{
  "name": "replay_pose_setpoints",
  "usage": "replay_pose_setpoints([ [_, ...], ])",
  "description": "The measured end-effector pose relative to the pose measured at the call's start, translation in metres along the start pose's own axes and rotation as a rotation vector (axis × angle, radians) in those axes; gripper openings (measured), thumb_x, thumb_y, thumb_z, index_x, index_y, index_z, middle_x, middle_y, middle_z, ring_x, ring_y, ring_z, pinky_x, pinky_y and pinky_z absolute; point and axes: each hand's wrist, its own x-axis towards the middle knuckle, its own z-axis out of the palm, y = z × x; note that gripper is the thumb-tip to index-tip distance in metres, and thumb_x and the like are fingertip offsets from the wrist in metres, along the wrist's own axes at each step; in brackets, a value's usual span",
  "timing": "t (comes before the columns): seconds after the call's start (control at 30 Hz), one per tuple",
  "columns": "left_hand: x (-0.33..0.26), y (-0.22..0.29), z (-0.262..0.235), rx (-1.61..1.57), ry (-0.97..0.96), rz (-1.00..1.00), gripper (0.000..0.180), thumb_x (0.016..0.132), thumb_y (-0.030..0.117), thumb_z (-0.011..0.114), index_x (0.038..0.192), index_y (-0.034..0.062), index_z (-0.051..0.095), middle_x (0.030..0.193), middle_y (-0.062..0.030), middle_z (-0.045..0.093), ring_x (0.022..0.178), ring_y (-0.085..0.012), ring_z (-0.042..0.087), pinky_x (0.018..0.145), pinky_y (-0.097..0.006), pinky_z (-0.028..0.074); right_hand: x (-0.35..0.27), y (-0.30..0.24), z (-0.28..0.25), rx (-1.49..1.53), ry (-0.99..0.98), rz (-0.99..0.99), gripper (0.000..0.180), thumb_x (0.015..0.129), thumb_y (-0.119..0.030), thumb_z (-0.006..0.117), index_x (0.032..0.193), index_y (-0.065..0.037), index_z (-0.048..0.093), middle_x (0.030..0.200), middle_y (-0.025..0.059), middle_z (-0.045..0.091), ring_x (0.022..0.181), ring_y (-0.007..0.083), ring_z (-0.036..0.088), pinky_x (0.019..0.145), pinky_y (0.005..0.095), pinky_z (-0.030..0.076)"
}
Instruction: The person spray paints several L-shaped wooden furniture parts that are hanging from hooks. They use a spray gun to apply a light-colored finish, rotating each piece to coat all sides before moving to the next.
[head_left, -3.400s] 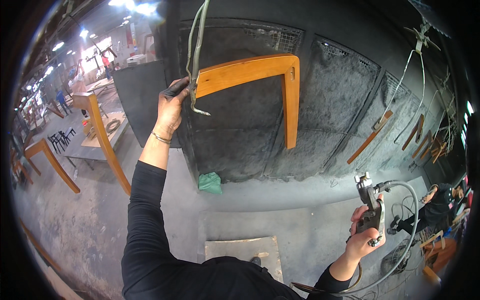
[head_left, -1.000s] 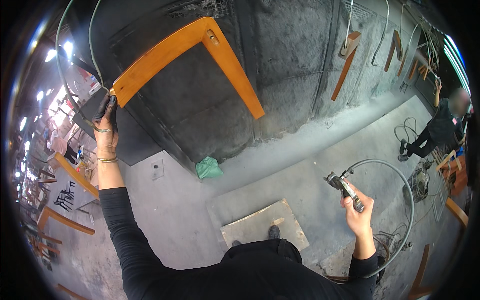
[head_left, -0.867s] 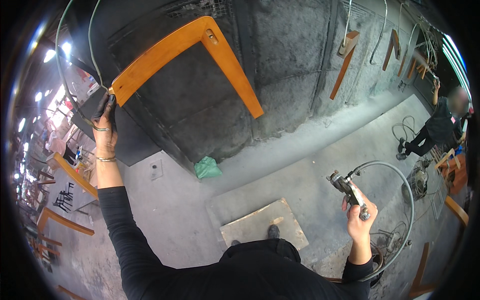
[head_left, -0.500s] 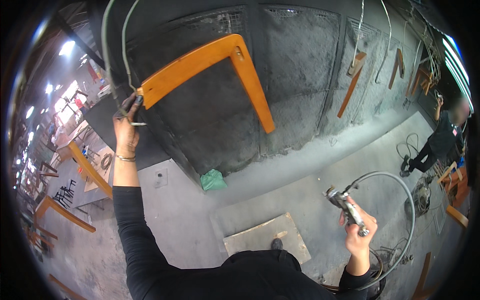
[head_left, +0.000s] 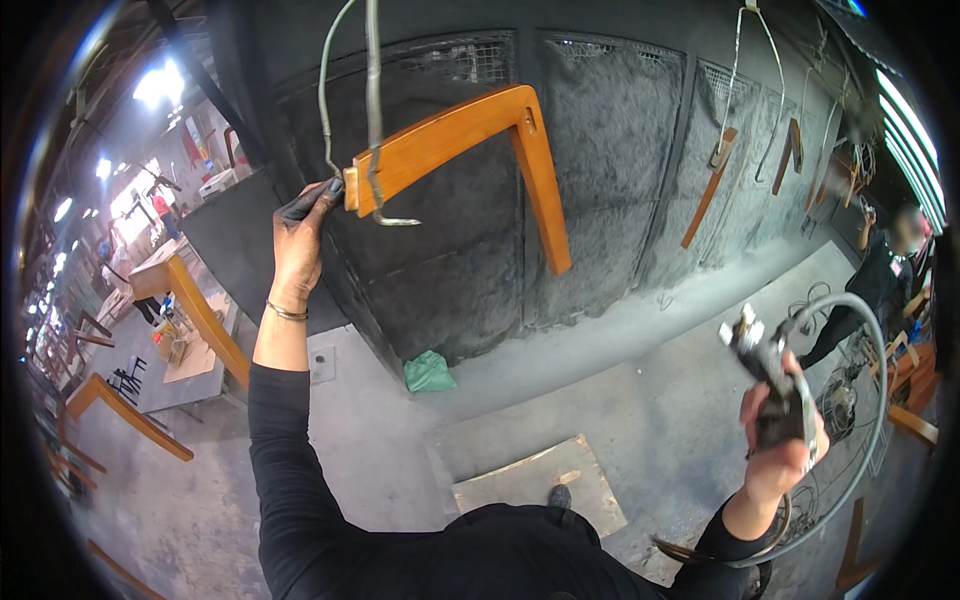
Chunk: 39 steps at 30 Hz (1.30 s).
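Note:
An orange L-shaped wooden frame piece (head_left: 470,130) hangs overhead from a bent wire hook (head_left: 372,100). My left hand (head_left: 303,228), stained dark, is raised and pinches the near end of that piece beside the hook. My right hand (head_left: 782,440) is low on the right, wrapped around the grip of a spray gun (head_left: 768,375) whose grey hose (head_left: 860,420) loops down to the floor. The gun's nozzle points up and left, well apart from the wood.
A dark sprayed booth wall (head_left: 610,170) stands behind. More wooden parts (head_left: 708,190) hang on wires to the right. Another person (head_left: 880,280) works at far right. A green rag (head_left: 428,372) and a board (head_left: 540,485) lie on the floor. Orange frames (head_left: 195,310) stand left.
The view has swung and the hanging wooden piece now sits nearer the middle. My left hand stays at its end. My right hand with the spray gun has risen slightly.

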Motion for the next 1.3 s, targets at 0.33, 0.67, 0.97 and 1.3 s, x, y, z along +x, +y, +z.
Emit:
replay_pose_setpoints([
  [0.33, 0.0, 0.035, -0.004, 0.023, -0.293, 0.092, 0.017, 0.091, 0.002, 0.067, 0.105, -0.004, 0.073, 0.105, -0.0031, 0.067, 0.1, -0.0118, 0.06, 0.091, -0.025, 0.045, -0.027, -0.029, 0.026, -0.057, 0.151, 0.013, 0.095, 0.089, -0.076, 0.05, 0.132, 0.008, 0.058, 0.067, 0.0066, 0.06, 0.048, 0.0046, 0.04, 0.044, 0.0214, 0.026],
  [0.67, -0.021, 0.077, 0.045, 0.075, -0.51, 0.313, 0.014, 0.087, 0.006, 0.073, 0.098, -0.0032, 0.07, 0.098, -0.0022, 0.066, 0.093, -0.0112, 0.062, 0.084, -0.024, 0.049, -0.07, -0.046, 0.051, -0.398, -0.031, -0.097, 0.087, 0.079, -0.066, 0.068, 0.116, 0.013, 0.065, 0.094, 0.0236, 0.072, 0.065, 0.0216, 0.066, 0.059, 0.0281, 0.052],
  [0.97, -0.034, 0.099, 0.081, 0.157, -0.506, 0.441, 0.013, 0.087, 0.003, 0.071, 0.099, -0.0025, 0.073, 0.097, -0.003, 0.068, 0.091, -0.012, 0.065, 0.082, -0.024, 0.051, -0.078, 0.029, 0.11, -0.577, -0.279, 0.064, 0.054, 0.077, -0.041, 0.083, 0.117, -0.007, 0.071, 0.076, 0.0122, 0.069, 0.063, 0.0267, 0.067, 0.059, 0.0348, 0.052],
  [1.3, -0.024, 0.087, 0.083, 0.237, -0.517, 0.479, 0.015, 0.089, 0.004, 0.068, 0.102, -0.0016, 0.074, 0.1, -0.0043, 0.067, 0.092, -0.0126, 0.064, 0.081, -0.025, 0.05, -0.069, 0.003, 0.09, -0.4, -0.175, -0.15, 0.072, 0.074, -0.05, 0.079, 0.114, 0.008, 0.068, 0.084, 0.0156, 0.072, 0.062, 0.0217, 0.066, 0.058, 0.0293, 0.052],
])
